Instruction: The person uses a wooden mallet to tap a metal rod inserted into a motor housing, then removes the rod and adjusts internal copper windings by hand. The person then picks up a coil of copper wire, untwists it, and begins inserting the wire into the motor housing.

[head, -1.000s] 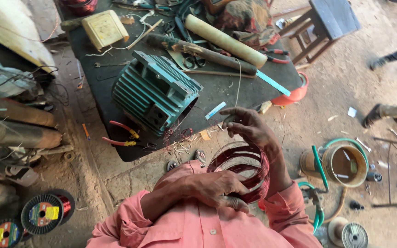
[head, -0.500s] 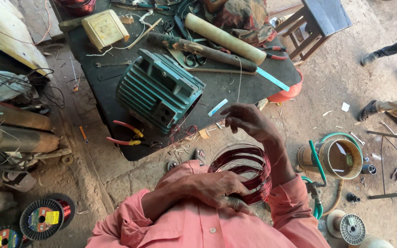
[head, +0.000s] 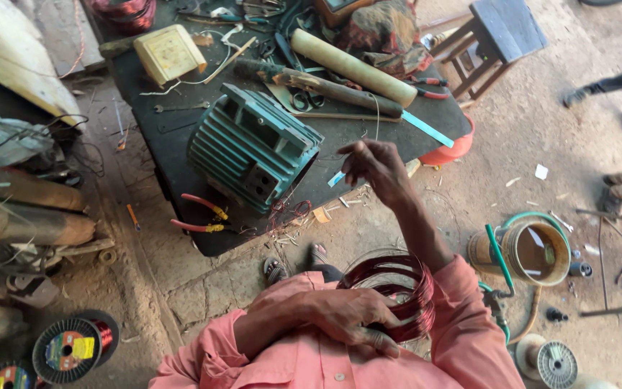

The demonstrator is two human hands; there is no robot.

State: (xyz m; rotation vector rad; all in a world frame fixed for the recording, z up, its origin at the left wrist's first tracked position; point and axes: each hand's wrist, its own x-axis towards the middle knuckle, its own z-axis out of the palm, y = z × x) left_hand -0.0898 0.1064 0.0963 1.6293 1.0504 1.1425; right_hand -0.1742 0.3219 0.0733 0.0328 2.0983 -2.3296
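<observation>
Change: since the earlier frames the right hand has lifted away from the red wire coil and now stands higher, over the near edge of the black work mat; the left hand has stayed on the coil.
Coil: a hank of dark red enamelled wire, lying in the lap against the pink shirt, well below the green motor housing.
Left hand: forearm crossed over the chest, palm down, fingers closed over the lower left of the coil, grasping it.
Right hand: arm stretched up and out, wrist bent, fingertips pinched together; whether a strand sits between them cannot be told. It hovers just right of the motor housing's open end.
Motor housing: ribbed, tilted on the mat, open end toward the lap, loose red wire ends spilling at its mouth.
Pliers: red and yellow handles, on the mat just below-left of the housing.
Cream tube: above-right of the housing, beside a dark long tool.
Yellowish box: above-left of the housing.
Bucket: well right of the housing, on the ground, a green hose draped over its rim; its contents are unclear.
Wire spool: far below-left of the housing, red wire wound on it.
</observation>
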